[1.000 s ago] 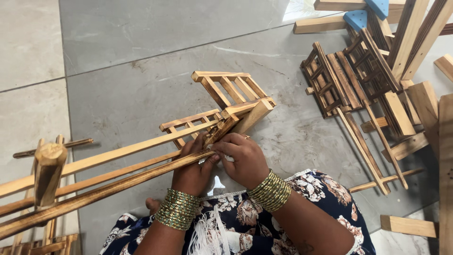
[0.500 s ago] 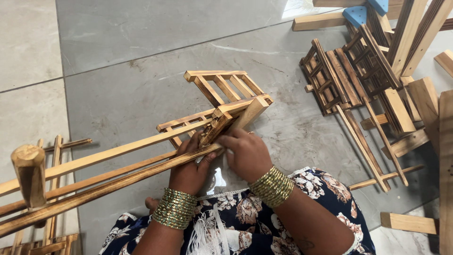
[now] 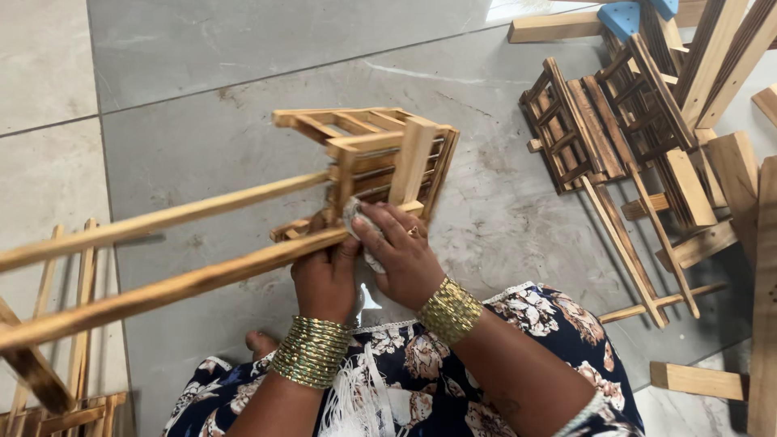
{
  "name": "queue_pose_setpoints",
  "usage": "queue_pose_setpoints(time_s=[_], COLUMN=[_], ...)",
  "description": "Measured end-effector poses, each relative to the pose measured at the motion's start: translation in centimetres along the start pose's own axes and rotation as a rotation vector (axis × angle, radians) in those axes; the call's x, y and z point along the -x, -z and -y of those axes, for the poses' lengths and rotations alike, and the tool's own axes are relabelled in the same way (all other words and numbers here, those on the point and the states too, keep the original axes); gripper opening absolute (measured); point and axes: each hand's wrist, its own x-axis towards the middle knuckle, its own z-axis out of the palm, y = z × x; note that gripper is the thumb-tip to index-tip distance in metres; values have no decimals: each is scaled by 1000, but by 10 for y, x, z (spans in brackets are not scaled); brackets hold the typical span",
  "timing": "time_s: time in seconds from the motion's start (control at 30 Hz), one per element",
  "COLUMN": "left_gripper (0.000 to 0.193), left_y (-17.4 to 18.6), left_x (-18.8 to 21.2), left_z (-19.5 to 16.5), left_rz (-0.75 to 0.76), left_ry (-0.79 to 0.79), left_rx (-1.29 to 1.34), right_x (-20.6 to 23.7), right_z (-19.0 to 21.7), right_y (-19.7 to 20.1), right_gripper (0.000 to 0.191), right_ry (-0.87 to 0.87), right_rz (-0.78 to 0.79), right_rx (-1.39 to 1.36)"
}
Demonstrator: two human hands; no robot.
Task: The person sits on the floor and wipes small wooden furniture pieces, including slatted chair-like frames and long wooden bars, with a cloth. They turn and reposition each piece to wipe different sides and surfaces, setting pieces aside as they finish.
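A light wooden slatted frame — a small rack with two long rails running off to the left — is held tilted above the grey tiled floor, just in front of the person's lap. The left hand is closed around the lower rail where it meets the slatted end, gripping it from beneath. The right hand presses a small pale cloth against the same joint, fingers curled over it, a ring showing on one finger. Both wrists carry stacks of gold bangles, and a floral dress covers the knees below. To the right — well apart from the hands — darker wooden racks lie in a loose heap with plain wooden blocks around them. More light frames lie at the lower left
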Motion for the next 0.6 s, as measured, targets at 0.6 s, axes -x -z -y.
queue_pose_setpoints(time_s=[0.6], left_gripper=[52], left_y=[7], left_x=[-16], left_z=[34], left_rz=[-123], left_ry=[320], left_rx=[518], right_x=[2], right_z=[-13], right_y=[-20], right_gripper=[50], right_ry=[-196], right_rz=[73], right_rx=[-37])
